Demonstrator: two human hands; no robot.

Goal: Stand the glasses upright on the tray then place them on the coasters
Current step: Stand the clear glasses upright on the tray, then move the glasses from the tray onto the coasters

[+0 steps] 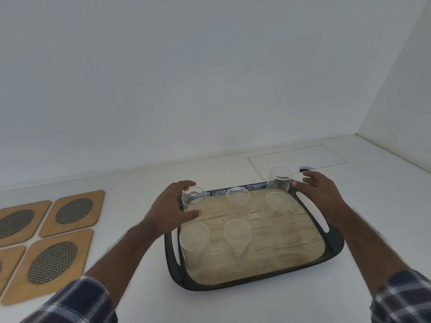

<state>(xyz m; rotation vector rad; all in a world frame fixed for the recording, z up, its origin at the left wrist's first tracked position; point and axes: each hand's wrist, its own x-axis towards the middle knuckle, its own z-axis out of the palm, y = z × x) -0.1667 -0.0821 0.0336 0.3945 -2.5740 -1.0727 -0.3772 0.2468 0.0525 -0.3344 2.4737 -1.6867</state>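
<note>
A dark-rimmed tray (331, 250) with a wood-look floor sits on the white counter. Several clear glasses stand on it. My left hand (170, 210) curls around the back-left glass (194, 197), fingers behind it and thumb in front. Other glasses stand at the back middle (238, 195), back right (278, 201), front left (194, 243) and front middle (237, 237). A taller-looking glass (279, 179) stands at the tray's back right corner. My right hand (319, 192) is beside it with fingers spread, thumb near its side. Wooden coasters with oval mesh centres lie at the left (79, 212), (52, 262).
Two more coasters (21, 220), (9, 259) reach the left frame edge. A white wall runs behind the counter and meets a side wall at the right. A flush rectangular panel (296, 157) with a dark notch lies in the counter behind the tray.
</note>
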